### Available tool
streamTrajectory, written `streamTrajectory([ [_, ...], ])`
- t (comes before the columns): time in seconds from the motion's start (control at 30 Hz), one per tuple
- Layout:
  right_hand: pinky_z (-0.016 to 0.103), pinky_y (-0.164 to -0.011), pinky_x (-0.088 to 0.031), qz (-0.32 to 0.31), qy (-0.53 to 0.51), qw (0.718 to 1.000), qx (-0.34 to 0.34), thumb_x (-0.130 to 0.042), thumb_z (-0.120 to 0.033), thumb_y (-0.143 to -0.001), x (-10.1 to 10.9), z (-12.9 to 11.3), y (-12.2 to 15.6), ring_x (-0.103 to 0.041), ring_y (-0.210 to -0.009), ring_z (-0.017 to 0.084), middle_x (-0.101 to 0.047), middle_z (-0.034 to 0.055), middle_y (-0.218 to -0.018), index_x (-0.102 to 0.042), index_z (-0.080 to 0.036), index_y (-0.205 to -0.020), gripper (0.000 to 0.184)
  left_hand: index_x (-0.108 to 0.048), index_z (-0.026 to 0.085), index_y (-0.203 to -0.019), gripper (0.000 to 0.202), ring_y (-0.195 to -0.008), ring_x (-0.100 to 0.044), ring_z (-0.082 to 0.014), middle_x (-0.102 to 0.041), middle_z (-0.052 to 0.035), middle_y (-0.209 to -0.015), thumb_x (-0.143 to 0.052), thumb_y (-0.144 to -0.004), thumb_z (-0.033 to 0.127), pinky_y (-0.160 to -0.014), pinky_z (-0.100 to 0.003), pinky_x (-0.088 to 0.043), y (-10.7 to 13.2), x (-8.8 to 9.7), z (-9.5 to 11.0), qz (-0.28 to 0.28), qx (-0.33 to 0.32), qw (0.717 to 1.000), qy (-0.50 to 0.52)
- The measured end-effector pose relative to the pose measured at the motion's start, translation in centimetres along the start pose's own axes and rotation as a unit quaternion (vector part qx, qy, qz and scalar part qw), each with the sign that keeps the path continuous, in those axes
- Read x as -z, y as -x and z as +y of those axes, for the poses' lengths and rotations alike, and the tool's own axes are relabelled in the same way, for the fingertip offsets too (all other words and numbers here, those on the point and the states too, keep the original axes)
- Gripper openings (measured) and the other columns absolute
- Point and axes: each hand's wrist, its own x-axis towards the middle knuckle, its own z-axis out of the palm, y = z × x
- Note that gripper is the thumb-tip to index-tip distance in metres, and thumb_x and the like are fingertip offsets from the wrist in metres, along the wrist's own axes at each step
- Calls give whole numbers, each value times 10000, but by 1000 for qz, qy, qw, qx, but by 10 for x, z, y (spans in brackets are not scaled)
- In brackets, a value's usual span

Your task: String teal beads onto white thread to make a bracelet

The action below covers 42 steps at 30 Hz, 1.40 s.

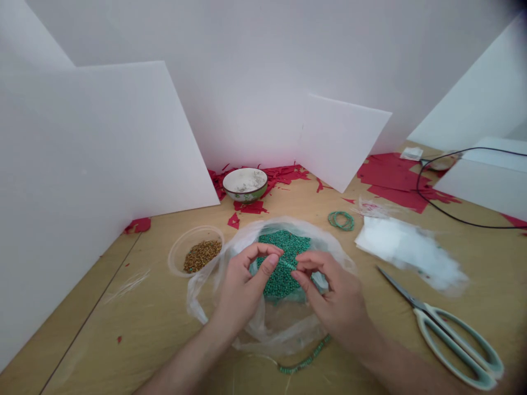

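Both hands work over the open plastic bag (pixel 197 307) of green beads (pixel 284 247). The left hand (pixel 242 285) and the right hand (pixel 337 296) each press thumb and forefinger together on a thin thread (pixel 288 264) stretched between the fingertips. It looks like beading. The work calls for steady fingertips and fine aiming. The beaded strand (pixel 307 359) trails below the right wrist. Whether a bead sits in either pinch cannot be made out, and the thread's ends are hidden.
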Motion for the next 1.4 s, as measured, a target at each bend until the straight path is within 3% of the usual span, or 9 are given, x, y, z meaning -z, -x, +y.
streamTrajectory([
  [0.27,225,-737,-522,-4,11,1000,4,-636,-181,-878,2,-1,-1,-662,-793,106,-676,-39,-908,-557,-286,-1088,248,-698,183,-863,177,-832,-628,-175,-715,-25,-838,-624,-866,344,-793,-285,-468,-3,-2,-2,-2,23,999,-31],
  [0.5,241,-729,-536,2,15,1000,7,-637,-191,-876,3,-2,-2,-667,-773,120,-677,-32,-888,-558,-278,-1075,231,-705,206,-964,189,-909,-643,-181,-735,-27,-943,-620,-870,346,-833,-290,-478,-3,1,-3,-18,13,999,-31],
  [0.7,255,-704,-549,-1,15,1000,15,-620,-197,-885,2,-3,-1,-676,-765,134,-682,-17,-890,-565,-268,-1068,203,-704,187,-864,173,-824,-626,-181,-713,-25,-828,-626,-862,341,-783,-297,-475,-3,1,1,-23,16,998,-49],
  [1.4,261,-708,-561,10,15,999,29,-624,-185,-878,3,-3,0,-676,-755,137,-681,-7,-875,-564,-264,-1070,216,-711,206,-896,154,-858,-635,-185,-727,-27,-878,-625,-870,330,-817,-304,-473,-2,4,1,-16,-5,999,-44],
])
